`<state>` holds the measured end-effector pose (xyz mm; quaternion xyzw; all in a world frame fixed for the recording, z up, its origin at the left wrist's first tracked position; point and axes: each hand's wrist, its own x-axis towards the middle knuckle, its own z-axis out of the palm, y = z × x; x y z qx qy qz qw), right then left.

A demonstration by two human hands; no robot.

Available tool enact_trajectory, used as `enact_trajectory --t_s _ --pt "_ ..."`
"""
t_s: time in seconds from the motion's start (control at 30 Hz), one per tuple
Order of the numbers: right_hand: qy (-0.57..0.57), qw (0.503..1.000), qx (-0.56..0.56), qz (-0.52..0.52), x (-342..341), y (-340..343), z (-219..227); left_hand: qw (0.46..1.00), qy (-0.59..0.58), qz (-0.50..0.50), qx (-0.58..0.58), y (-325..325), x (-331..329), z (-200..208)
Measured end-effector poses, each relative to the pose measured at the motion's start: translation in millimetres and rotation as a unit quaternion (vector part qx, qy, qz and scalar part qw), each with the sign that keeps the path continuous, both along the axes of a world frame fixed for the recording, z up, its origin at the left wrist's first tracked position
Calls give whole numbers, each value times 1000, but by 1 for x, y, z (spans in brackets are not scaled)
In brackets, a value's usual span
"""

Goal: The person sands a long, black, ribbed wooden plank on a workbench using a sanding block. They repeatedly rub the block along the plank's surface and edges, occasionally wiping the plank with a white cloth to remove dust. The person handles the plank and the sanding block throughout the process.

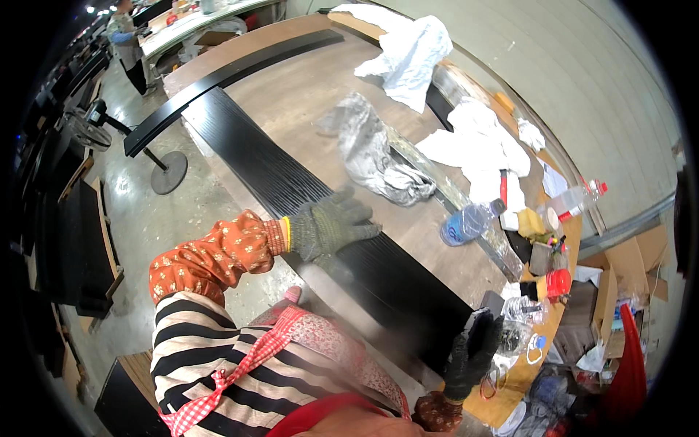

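A long black board (269,149) with a grained surface lies diagonally across the worktable (291,80). My left hand (331,227), in a grey-green knitted glove, rests flat on the board's middle with its fingers stretched out. At the board's near right end is my right hand (466,364), in a dark glove. It grips a dark flat block (478,328), whose exact kind I cannot make out. A crumpled grey cloth (375,160) lies on the table beyond my left hand.
Another black strip (233,71) crosses the table's far left end. White rags (415,58), a water bottle (470,222) and a clear bottle with a red cap (579,198) are along the right side. A round-based stand (169,172) and a person (127,44) are at left.
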<state>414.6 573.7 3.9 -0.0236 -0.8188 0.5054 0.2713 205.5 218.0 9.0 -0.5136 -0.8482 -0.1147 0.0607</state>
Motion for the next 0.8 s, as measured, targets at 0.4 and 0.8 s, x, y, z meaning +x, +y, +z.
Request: enact_trajectory --t_s 0.4,0.8 --pt "55 982 47 -176 -72 -126 -24 977 -133 52 -159 -171 -125 39" --pt "98 979 132 -122 -131 -262 27 998 -16 34 -54 -182 -136 67"
